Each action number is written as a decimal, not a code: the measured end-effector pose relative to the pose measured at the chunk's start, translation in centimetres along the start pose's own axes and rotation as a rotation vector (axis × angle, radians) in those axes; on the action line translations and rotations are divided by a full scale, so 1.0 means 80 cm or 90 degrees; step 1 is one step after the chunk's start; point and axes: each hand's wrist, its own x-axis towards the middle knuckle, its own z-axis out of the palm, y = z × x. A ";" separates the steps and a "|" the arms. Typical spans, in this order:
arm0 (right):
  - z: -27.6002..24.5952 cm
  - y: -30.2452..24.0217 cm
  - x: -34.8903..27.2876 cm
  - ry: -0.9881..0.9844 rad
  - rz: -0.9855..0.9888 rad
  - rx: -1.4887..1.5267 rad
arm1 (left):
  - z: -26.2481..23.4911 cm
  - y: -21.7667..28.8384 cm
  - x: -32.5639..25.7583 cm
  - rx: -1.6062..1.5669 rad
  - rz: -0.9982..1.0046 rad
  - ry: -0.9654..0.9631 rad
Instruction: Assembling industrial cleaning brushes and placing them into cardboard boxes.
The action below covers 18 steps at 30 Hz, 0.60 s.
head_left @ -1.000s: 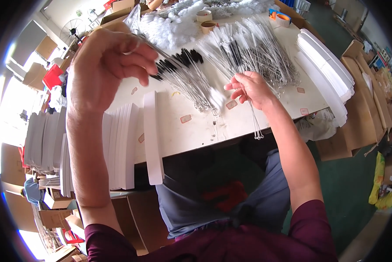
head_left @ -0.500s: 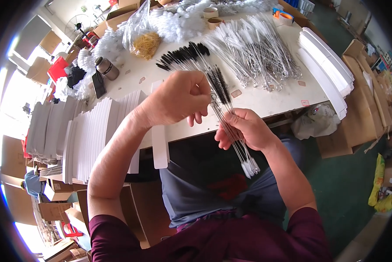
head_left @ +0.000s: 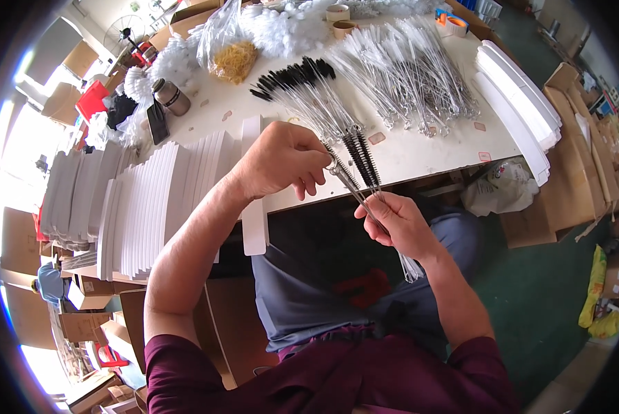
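Observation:
Out over the table's front edge, my right hand (head_left: 403,222) is closed round a bundle of thin wire cleaning brushes, their black bristles (head_left: 362,159) pointing up and away. Below that fist the bundle's lower ends (head_left: 411,268) stick out over my lap, some whitish. My left hand (head_left: 285,162) pinches the looped wire end of a brush (head_left: 332,164) beside the bundle; its shaft runs down toward my right hand. Just beyond lie more black-bristled brushes (head_left: 299,74) in a fan, and right of them a big heap of white-bristled brushes (head_left: 413,65).
Folded white card boxes (head_left: 140,207) stand in rows at the left, with more white strips (head_left: 516,96) on the right. Farther back are rubber bands (head_left: 232,62) in a clear bag, a flask (head_left: 171,96), a phone (head_left: 158,123) and tape rolls (head_left: 344,27). Flattened cardboard (head_left: 565,172) leans at the right.
My left hand now pinches a brush's looped end beside the bundle. My right hand has shifted slightly right and down with the brushes.

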 end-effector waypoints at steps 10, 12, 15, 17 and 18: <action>0.005 0.016 -0.008 0.065 -0.069 -0.210 | 0.014 -0.041 -0.010 -0.076 0.082 0.061; 0.009 0.015 -0.009 0.082 -0.108 -0.275 | 0.031 -0.037 -0.027 0.037 0.131 0.119; 0.002 0.020 -0.009 0.132 -0.099 -0.278 | 0.032 -0.049 -0.048 0.148 0.161 0.229; -0.002 0.023 -0.011 0.143 -0.083 -0.252 | 0.017 -0.074 -0.048 0.295 0.153 0.392; -0.004 0.023 -0.011 0.138 -0.070 -0.243 | 0.004 -0.094 -0.047 0.424 0.083 0.448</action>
